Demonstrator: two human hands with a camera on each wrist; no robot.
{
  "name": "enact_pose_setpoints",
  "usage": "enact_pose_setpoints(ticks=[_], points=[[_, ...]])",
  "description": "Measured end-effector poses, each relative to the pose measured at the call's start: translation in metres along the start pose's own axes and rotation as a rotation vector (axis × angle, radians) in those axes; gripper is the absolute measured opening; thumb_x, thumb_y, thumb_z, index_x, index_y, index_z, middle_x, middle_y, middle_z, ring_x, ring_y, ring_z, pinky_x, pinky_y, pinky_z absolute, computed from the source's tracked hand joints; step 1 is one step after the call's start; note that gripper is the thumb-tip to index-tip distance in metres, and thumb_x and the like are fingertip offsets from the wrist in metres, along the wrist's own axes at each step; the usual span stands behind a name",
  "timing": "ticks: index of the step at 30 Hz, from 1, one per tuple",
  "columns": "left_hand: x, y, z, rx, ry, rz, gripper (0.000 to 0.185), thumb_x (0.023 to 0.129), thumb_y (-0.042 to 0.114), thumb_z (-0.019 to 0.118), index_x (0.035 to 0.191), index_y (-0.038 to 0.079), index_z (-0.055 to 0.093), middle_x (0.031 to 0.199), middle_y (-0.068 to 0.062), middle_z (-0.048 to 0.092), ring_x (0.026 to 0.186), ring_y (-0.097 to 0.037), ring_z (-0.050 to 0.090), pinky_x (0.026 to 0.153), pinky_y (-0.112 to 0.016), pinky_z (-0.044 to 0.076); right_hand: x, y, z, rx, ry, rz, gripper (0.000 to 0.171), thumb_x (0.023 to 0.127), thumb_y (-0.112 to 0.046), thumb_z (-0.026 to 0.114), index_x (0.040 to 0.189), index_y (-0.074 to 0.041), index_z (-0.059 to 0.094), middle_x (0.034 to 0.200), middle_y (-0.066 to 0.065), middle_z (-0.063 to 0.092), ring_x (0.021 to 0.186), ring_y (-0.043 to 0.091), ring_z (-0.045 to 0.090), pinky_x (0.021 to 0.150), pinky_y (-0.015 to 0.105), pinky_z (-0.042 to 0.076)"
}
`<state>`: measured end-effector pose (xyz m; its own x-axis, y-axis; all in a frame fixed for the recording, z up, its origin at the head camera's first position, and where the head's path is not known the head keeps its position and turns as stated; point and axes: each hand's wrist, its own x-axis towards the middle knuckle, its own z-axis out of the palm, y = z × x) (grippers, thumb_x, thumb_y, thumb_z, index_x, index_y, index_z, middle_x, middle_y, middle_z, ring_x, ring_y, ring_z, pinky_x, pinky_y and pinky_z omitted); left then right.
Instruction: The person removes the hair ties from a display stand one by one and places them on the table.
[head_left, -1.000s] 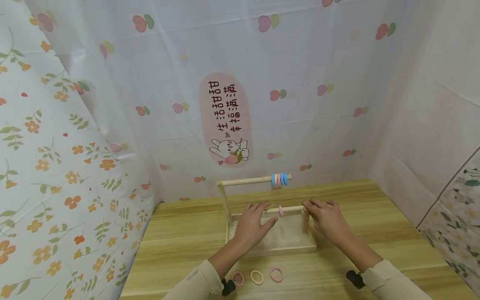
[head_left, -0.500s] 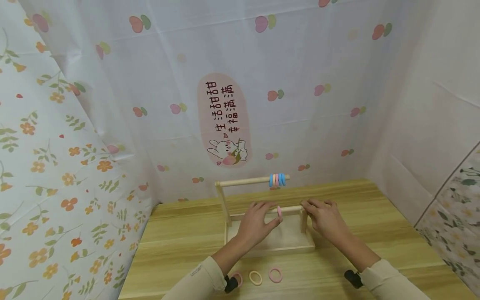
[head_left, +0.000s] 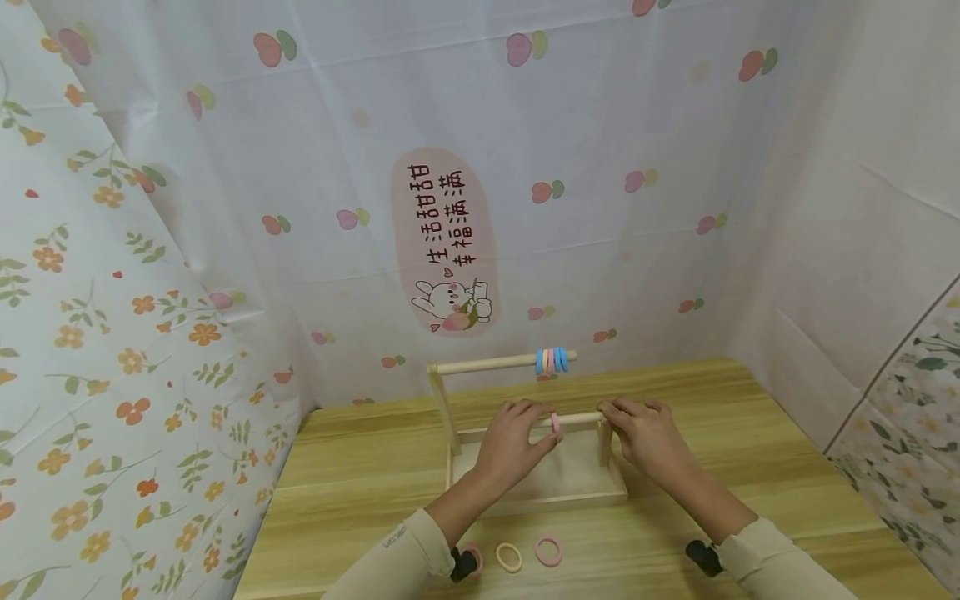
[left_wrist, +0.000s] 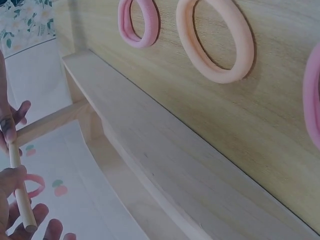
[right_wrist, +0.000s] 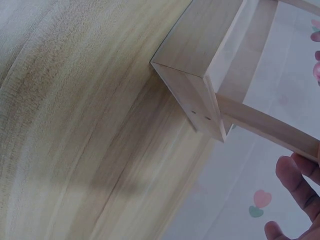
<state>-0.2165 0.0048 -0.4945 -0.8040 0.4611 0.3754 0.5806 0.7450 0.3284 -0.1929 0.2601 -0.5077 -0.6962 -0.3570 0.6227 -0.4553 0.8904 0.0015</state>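
Note:
A wooden rack (head_left: 536, 500) stands on the table with two dowels. The upper dowel (head_left: 487, 364) carries several blue and pink rings (head_left: 551, 360) near its right end. My left hand (head_left: 534, 423) curls over the free left end of the lower dowel (head_left: 579, 417), its thumb touching a pink ring (head_left: 556, 422) threaded there. The left wrist view shows those fingers (left_wrist: 11, 181) round the lower dowel (left_wrist: 21, 197) with the pink ring (left_wrist: 34, 185) behind. My right hand (head_left: 619, 413) grips the dowel's right end at the post (head_left: 604, 442).
Loose rings lie on the table in front of the rack: a pink ring (head_left: 549, 551), a cream ring (head_left: 509, 557) and another pink ring (head_left: 472, 557) half hidden by my left sleeve. Patterned sheets wall in the table (head_left: 360, 492) at back and sides.
My left hand has shifted slightly right along the lower dowel until its thumb meets the pink ring. The right hand has stayed at the post.

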Motion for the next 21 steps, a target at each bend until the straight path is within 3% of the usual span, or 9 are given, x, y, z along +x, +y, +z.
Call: enact_pose_setpoints(ticks=[8, 21], points=[[-0.001, -0.004, -0.004, -0.025, 0.046, -0.008, 0.042, 0.092, 0.046, 0.074, 0.128, 0.025, 0.069, 0.127, 0.008, 0.07, 0.111, -0.015, 0.063, 0.092, -0.032, 0.056, 0.002, -0.002, 0.0, 0.005, 0.002, 0.001, 0.025, 0.087, -0.008, 0.078, 0.111, -0.014, 0.074, 0.098, 0.001, 0.071, 0.072, 0.02, 0.071, 0.075, 0.064, 0.058], [-0.008, -0.011, -0.009, -0.061, 0.061, -0.028, 0.037, 0.094, 0.044, 0.073, 0.125, 0.025, 0.068, 0.116, 0.013, 0.073, 0.111, -0.011, 0.068, 0.093, -0.032, 0.058, 0.001, -0.003, -0.002, 0.013, 0.008, 0.012, 0.027, 0.086, -0.008, 0.079, 0.112, -0.012, 0.075, 0.099, 0.004, 0.073, 0.074, 0.022, 0.072, 0.076, 0.064, 0.057]])
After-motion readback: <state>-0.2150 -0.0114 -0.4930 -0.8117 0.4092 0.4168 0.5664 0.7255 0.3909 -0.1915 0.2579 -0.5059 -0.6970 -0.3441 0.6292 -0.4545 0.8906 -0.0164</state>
